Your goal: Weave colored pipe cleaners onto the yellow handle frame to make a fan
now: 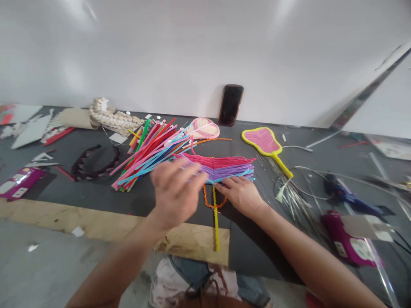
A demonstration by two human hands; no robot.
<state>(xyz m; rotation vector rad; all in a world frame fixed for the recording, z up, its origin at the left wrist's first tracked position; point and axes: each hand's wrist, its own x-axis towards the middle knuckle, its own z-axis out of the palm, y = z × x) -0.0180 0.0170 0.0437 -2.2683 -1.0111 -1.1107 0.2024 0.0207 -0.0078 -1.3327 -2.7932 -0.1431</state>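
Observation:
My left hand [175, 192] hovers raised and blurred over the left end of a flat woven piece of pink, purple and blue pipe cleaners [224, 167]; its fingers are smeared by motion. My right hand [240, 194] rests on the dark mat with fingertips pressing the near edge of that woven piece. Under it lies an orange beaded loop [208, 201] with a yellow pipe cleaner stem [216, 226] running toward me. A loose bundle of coloured pipe cleaners [149, 149] fans out to the left.
A finished pink and yellow paddle shape [265, 143] lies at the right. A phone [230, 105] leans on the wall. Glue guns [345, 244] and wires sit at the right, a dark headband [93, 164] and paper scraps at the left.

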